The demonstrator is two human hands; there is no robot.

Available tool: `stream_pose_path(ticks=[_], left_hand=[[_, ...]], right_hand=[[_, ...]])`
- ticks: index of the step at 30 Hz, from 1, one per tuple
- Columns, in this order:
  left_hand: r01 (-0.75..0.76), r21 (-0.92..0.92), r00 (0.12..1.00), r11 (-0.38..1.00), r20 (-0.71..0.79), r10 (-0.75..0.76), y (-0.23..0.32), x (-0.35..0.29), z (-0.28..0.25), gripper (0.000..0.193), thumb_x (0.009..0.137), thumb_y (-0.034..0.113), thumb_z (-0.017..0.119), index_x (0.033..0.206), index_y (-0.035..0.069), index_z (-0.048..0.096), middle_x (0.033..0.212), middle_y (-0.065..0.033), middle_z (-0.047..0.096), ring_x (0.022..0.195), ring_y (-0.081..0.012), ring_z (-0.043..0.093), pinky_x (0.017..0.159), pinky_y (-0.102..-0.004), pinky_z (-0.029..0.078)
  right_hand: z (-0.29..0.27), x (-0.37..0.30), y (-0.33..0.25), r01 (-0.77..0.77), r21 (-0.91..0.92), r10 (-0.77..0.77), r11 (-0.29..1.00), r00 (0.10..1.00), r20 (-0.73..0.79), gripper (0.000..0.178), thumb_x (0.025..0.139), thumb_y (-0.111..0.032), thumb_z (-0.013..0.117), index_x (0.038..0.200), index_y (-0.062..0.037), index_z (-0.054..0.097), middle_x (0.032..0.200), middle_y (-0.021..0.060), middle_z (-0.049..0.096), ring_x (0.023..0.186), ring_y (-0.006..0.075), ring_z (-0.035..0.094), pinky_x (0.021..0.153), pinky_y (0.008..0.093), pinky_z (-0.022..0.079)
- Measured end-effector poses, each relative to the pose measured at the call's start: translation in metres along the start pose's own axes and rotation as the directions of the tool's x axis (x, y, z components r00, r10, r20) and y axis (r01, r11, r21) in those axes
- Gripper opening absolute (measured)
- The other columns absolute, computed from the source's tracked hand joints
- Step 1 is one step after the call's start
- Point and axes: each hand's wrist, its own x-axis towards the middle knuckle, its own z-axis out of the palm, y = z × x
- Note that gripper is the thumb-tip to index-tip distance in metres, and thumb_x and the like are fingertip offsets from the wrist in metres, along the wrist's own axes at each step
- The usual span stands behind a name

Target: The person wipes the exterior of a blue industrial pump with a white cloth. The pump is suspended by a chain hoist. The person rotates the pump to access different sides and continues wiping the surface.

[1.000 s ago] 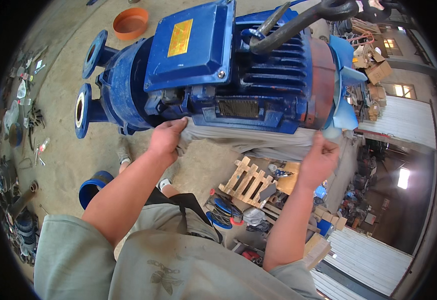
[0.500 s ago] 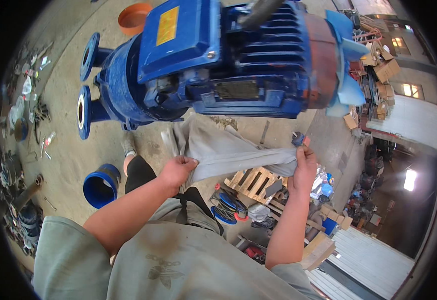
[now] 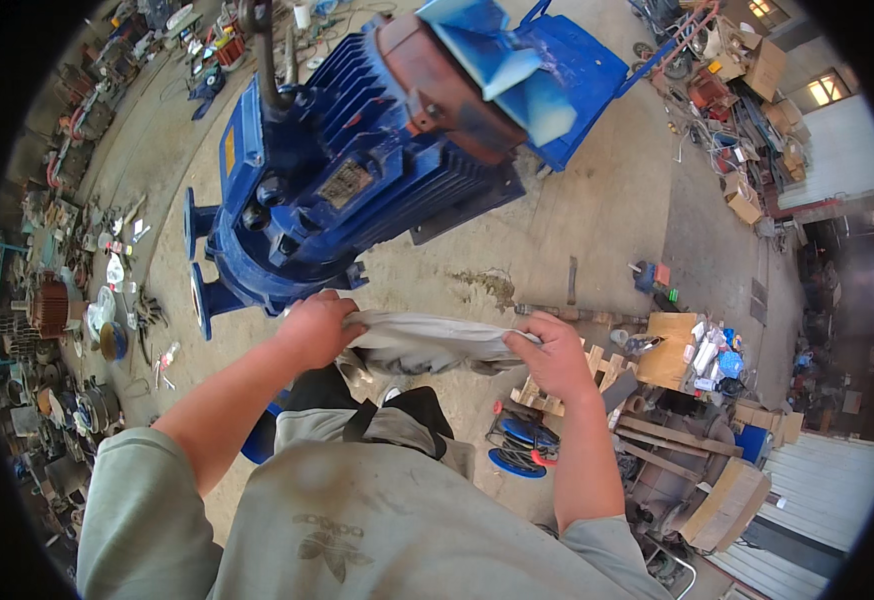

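A grey cloth point(image 3: 432, 328) stretches between my two hands, its upper edge pulled nearly straight and its lower part hanging in folds. My left hand point(image 3: 319, 328) is closed on one end, just below the flanged end of a big blue motor pump point(image 3: 357, 175); whether it touches the pump I cannot tell. My right hand point(image 3: 555, 358) pinches the other end between thumb and fingers. The pump hangs tilted in front of me from a dark metal hook point(image 3: 269, 70). At its upper end, a pale blue fan point(image 3: 532, 95) sits bare beyond a rusty brown ring point(image 3: 447, 90).
Behind the fan stands a blue cart-like metal thing point(image 3: 592, 75). To my right are a wooden pallet point(image 3: 597, 372), a cable reel point(image 3: 519, 445) and cardboard boxes point(image 3: 725, 505). Motors and scrap parts point(image 3: 49, 305) line the left side. A blue tub is mostly hidden behind my left arm.
My view has turned, and the pump now appears more tilted and further left. My left hand is nearer the pump's flanged end. The cloth, spread wide before, now hangs as a narrower folded strip.
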Motion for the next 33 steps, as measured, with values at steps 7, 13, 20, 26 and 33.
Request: stream_pose_path(ticks=[7, 13, 20, 26, 33], left_hand=[[-0.487, -0.302, 0.861, 0.819, -0.324, 0.392, 0.092, -0.024, 0.018, 0.093, 0.075, 0.032, 0.093, 0.150, 0.005, 0.045, 0.149, -0.0213, 0.050, 0.137, -0.0411, 0.052, 0.112, -0.0499, 0.047], [-0.456, -0.681, 0.889, 0.573, -0.379, 0.257, 0.132, -0.045, 0.030, 0.065, 0.086, 0.018, 0.085, 0.139, 0.001, 0.053, 0.127, -0.0187, 0.066, 0.116, -0.0332, 0.066, 0.103, -0.0410, 0.053], [-0.352, -0.613, 0.936, 0.708, -0.241, 0.256, 0.107, -0.051, 0.036, 0.037, 0.091, 0.010, 0.080, 0.124, 0.002, 0.067, 0.116, -0.0139, 0.071, 0.097, -0.0248, 0.069, 0.088, -0.0368, 0.057], [0.344, -0.926, 0.778, 0.154, 0.373, 0.505, 0.090, -0.026, 0.039, 0.108, 0.094, 0.091, 0.019, 0.164, 0.011, 0.036, 0.149, -0.0127, 0.057, 0.131, -0.0280, 0.057, 0.114, -0.0546, 0.040], [0.017, -0.749, 0.968, 0.662, 0.179, 0.178, 0.094, -0.003, 0.079, 0.049, 0.104, 0.041, 0.065, 0.128, -0.002, 0.063, 0.124, -0.0234, 0.070, 0.096, -0.0401, 0.072, 0.086, -0.0512, 0.057]], right_hand=[[0.017, -0.011, -0.056, -0.011, 0.661, -0.095, 0.750, 0.988, 0.124, 0.036, 0.097, -0.019, 0.077, 0.126, -0.0020, 0.065, 0.113, 0.0057, 0.070, 0.099, 0.0137, 0.064, 0.088, 0.0297, 0.052], [0.004, -0.026, -0.092, -0.013, 0.788, -0.240, 0.615, 0.949, 0.203, 0.063, 0.093, -0.004, 0.075, 0.149, 0.0009, 0.048, 0.132, 0.0061, 0.062, 0.114, 0.0134, 0.063, 0.100, 0.0316, 0.052], [0.002, -0.045, -0.100, 0.118, 0.757, -0.148, 0.643, 0.989, -0.028, 0.050, 0.091, 0.002, 0.070, 0.139, 0.0019, 0.055, 0.124, 0.0073, 0.065, 0.113, 0.0141, 0.064, 0.100, 0.0313, 0.052], [0.015, -0.089, -0.128, 0.262, 0.639, -0.346, 0.723, 0.938, 0.006, 0.061, 0.090, -0.001, 0.066, 0.147, -0.0091, 0.049, 0.130, 0.0044, 0.056, 0.114, 0.0145, 0.056, 0.101, 0.0318, 0.047], [0.090, -0.152, -0.115, -0.134, 0.346, -0.041, 0.929, 0.891, 0.453, 0.063, 0.092, -0.018, 0.073, 0.150, -0.0103, 0.049, 0.122, 0.0130, 0.066, 0.110, 0.0230, 0.063, 0.099, 0.0382, 0.051]])
